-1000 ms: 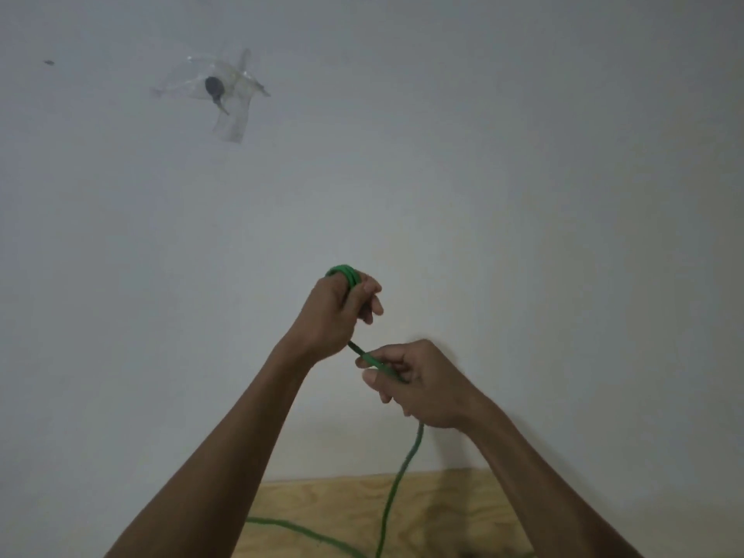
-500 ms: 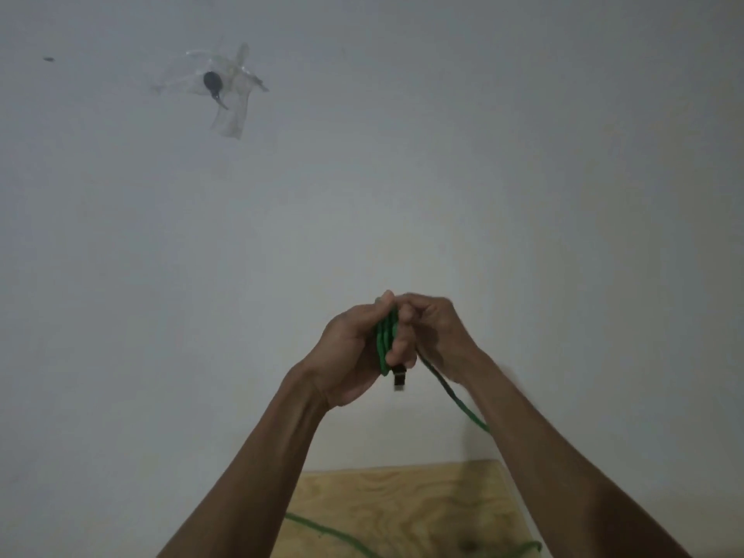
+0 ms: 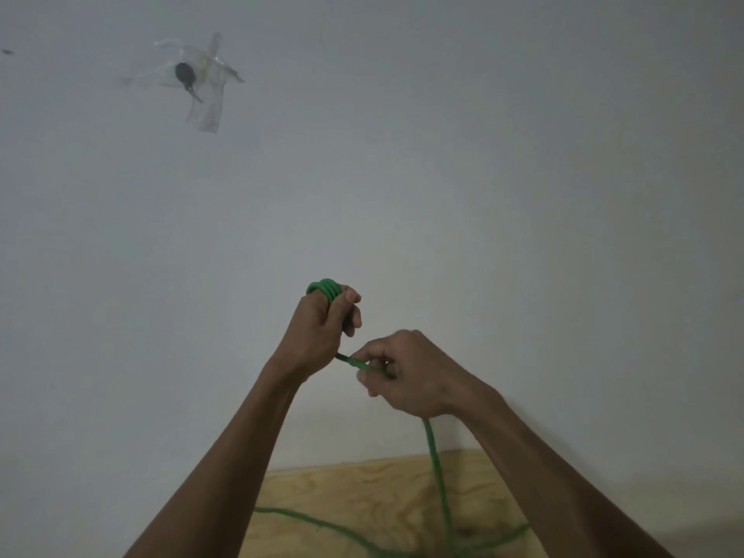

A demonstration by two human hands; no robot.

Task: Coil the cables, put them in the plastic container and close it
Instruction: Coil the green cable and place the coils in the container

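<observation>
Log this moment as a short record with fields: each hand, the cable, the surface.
left hand: grips green loops wound round its fingers
right hand: pinches the strand just below the left
green cable: hangs from the right hand, loose length on the board
wooden board: below, cable lying across it
container: not in view

Plywood surface (image 3: 362, 493) under loose green cable (image 3: 322, 524).

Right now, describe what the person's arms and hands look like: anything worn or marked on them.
Both forearms are bare down to the bottom edge of the view: no sleeves show. The left hand and right hand wear no gloves, and no watch, ring or bracelet can be seen. No markings stand out in the dim light.
</observation>
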